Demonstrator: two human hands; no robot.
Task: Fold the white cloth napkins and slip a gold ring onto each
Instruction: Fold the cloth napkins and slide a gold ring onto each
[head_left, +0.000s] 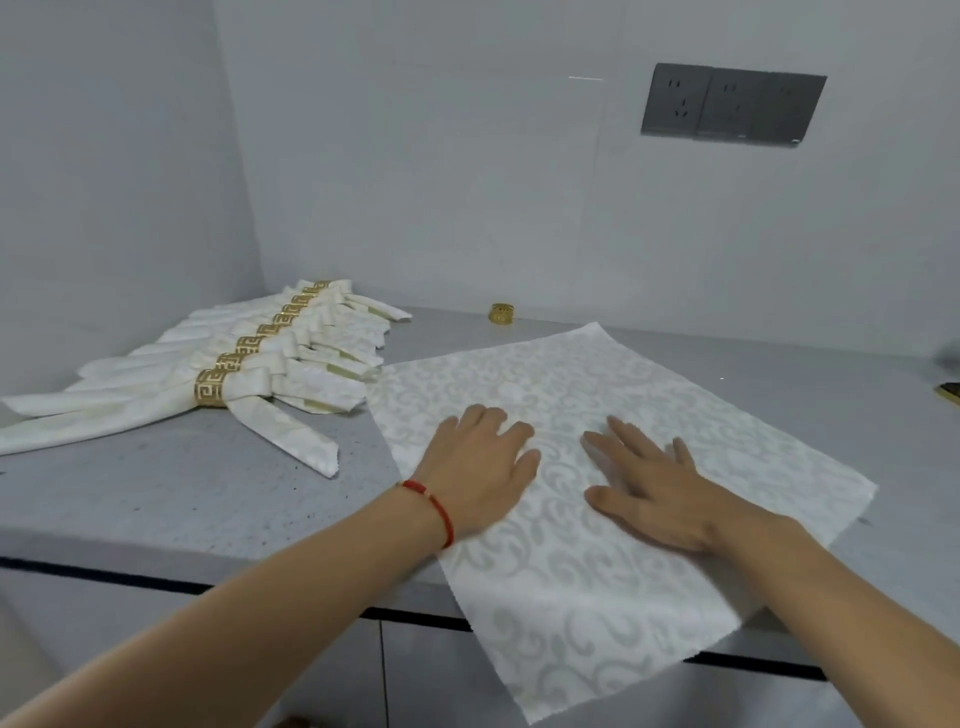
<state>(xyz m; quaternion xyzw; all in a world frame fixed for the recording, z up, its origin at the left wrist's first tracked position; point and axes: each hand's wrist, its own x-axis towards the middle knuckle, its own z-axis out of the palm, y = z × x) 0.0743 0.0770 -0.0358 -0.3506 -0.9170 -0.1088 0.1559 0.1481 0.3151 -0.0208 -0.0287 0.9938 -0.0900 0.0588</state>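
A white patterned napkin (566, 374) lies spread flat on the grey counter, one corner hanging over the front edge. My left hand (480, 462) rests palm down on its left part, fingers straight, a red string at the wrist. My right hand (649, 488) lies flat on the cloth beside it, fingers spread. A loose gold ring (502, 313) stands near the back wall, beyond the napkin. At the left lies a row of several folded napkins (270, 364), each with a gold ring (210, 391) around its middle.
The grey counter (171, 483) meets walls at the back and left. A dark socket panel (732, 106) is on the back wall. A small dark object (948, 391) shows at the right edge. Cabinet fronts (311, 670) lie below the counter edge.
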